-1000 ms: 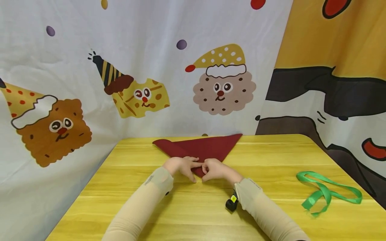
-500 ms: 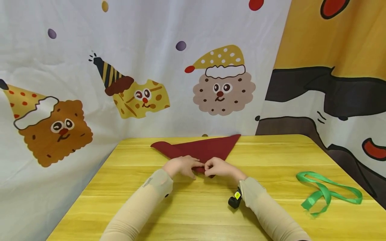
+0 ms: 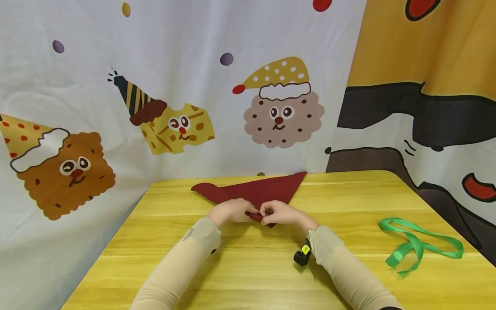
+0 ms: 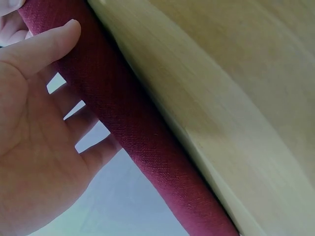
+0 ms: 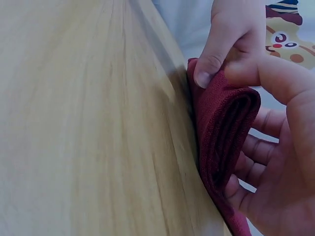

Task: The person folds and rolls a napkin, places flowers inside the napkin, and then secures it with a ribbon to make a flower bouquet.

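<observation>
Only right-wrist view: layered cloth (image 5: 216, 118)

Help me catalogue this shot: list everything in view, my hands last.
Cloth: 1, dark red, toward table's far edge, near end folded
Ribbon: 1, green, on the table's right side
Table: 1, yellow wood-grain, under the cloth and ribbon
Backdrop: 1, mostly white, printed, behind the table
Printed hatted characters: 3, brown, yellow, pinkish-grey, on the backdrop
Device: 1, black with yellow patch, at the right wrist
Sleeves: 2, beige, on the forearms
Left hand: 1, bare, gripping the cloth's folded end
Right hand: 1, bare, gripping the same end
</observation>
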### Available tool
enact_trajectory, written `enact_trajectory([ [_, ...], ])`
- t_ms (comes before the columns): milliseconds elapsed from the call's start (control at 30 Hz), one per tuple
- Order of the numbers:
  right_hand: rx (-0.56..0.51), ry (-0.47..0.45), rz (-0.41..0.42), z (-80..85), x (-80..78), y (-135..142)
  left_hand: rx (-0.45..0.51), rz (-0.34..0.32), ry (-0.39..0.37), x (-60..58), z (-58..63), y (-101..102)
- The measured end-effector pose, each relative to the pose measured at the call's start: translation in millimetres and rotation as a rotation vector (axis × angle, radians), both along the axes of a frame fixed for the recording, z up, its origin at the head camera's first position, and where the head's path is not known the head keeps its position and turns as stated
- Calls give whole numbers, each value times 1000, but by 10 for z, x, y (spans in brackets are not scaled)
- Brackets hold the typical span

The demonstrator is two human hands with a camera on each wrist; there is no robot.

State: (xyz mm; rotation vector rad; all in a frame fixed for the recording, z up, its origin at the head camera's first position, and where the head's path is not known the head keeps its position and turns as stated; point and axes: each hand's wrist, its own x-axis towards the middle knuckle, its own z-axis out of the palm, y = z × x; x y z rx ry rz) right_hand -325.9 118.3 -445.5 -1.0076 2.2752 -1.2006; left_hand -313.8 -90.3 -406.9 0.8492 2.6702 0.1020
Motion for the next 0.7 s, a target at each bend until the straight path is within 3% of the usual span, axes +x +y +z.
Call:
enact_trajectory([
  [233, 63, 50, -2, -5, -19, -7, 143, -31, -27, -42, -38, -96],
  [367, 61, 26, -1, -13, -19, 13, 223, -39, -50, -89, -64, -165],
  [700, 13, -28, 5, 5, 2, 39, 344, 28, -109, -166, -117, -273],
])
